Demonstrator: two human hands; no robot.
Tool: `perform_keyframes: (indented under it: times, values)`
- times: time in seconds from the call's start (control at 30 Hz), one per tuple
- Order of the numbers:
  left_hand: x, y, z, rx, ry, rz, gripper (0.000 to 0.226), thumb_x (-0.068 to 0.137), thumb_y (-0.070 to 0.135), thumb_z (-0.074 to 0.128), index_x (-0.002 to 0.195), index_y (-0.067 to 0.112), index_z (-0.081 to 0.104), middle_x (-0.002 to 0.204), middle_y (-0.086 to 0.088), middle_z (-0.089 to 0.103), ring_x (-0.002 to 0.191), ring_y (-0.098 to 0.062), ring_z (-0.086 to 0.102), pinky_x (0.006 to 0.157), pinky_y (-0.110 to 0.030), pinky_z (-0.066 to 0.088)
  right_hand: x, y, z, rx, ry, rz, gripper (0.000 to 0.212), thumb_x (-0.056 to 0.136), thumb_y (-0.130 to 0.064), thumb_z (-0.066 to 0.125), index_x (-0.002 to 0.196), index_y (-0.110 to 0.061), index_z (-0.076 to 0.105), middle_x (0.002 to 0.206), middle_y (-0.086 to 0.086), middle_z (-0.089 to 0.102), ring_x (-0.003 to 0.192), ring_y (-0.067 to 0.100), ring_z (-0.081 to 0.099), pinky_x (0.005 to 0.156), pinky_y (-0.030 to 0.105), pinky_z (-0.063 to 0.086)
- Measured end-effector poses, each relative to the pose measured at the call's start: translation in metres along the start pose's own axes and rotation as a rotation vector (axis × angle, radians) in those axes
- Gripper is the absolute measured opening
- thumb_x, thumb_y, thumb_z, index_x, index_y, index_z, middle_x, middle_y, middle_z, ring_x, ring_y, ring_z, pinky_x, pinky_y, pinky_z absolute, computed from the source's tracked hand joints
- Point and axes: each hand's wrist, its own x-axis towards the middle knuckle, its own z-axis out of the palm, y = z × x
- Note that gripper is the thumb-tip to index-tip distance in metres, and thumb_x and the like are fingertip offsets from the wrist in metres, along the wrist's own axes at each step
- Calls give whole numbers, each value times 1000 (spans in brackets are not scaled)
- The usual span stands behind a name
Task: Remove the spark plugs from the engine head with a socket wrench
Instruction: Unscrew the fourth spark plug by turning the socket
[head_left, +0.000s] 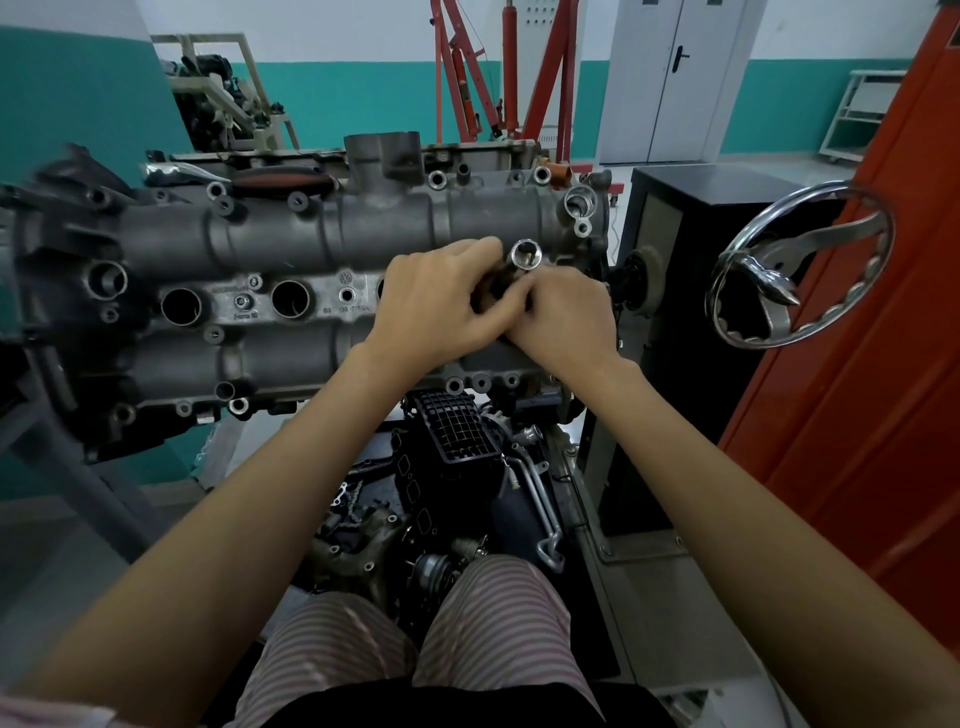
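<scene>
On your left, two open plug wells (181, 306) show in the engine head (291, 234). Your left hand (441, 306) wraps its grip around the socket (524, 255), open end up, over the head's right part. Your right hand (563, 317) pinches it from beside. The handwheel (800, 270) stands right.

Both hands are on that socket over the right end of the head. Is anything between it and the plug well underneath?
Cannot tell fully. The left hand and right hand grip the socket, whose open end faces up, and they hide the well beneath it. On the engine head, the two open wells to the left show nothing over them.
</scene>
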Motion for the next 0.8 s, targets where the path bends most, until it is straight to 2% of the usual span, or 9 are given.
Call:
perform_keyframes:
  times: [0.03,0.1,0.23,0.37,0.53,0.6,0.67,0.7,0.8]
  values:
    - [0,1,0,-13,-1,10,40,82,42,42,73,5,53,64,-2,54,56,-25,52,46,-36,38,0,-1,-1,-5,4,-4,20,76,-33,43,58,-26,36,63,2,54,58,20,46,45,25,17]
    - [0,1,-1,-19,-5,20,33,78,38,42,76,6,49,69,-2,52,57,-27,51,45,-34,35,0,-1,-1,-16,2,-18,16,75,-32,39,61,-25,39,63,3,54,58,19,42,46,27,16]
    - [-1,2,1,15,-5,12,39,77,39,40,83,4,57,76,-6,59,61,-28,55,47,-34,38,3,2,0,-49,-58,-8,13,79,-29,45,70,-22,38,63,-3,46,58,19,45,46,26,21]
    - [-1,0,5,62,13,-10,33,81,38,45,70,7,52,63,-5,58,54,-30,55,48,-27,27,3,4,5,-68,-46,21,20,82,-32,48,90,-13,50,73,1,59,66,22,55,54,30,31]
    - [-1,-1,3,5,33,-27,45,85,43,48,53,12,44,47,-8,53,44,-28,51,47,-26,27,2,1,2,-39,-14,34,21,80,-37,54,83,-19,65,81,5,66,76,26,60,57,27,27]
    - [-1,0,2,-13,-5,-31,48,86,47,44,61,7,52,56,-7,56,51,-28,53,46,-31,33,0,1,0,-5,-12,18,18,81,-30,53,71,-18,61,74,7,64,69,27,57,53,27,23]
    - [-1,1,2,-11,-23,-15,44,84,46,40,73,5,53,66,-5,56,56,-27,53,47,-35,38,0,0,-1,-15,-28,19,26,82,-27,53,58,-25,42,62,1,52,59,22,47,47,27,18]
    - [-1,2,2,-3,-20,-7,41,82,44,39,77,5,52,69,-4,56,58,-28,53,48,-34,37,1,0,-1,-40,-50,15,26,82,-27,52,61,-27,37,62,-2,47,59,19,44,46,26,18]
    - [-1,3,3,45,-12,-1,37,83,39,41,80,5,56,71,-5,60,59,-30,56,48,-30,34,4,1,1,-64,-85,29,13,82,-29,48,83,-16,46,70,-2,54,64,21,53,52,29,31]
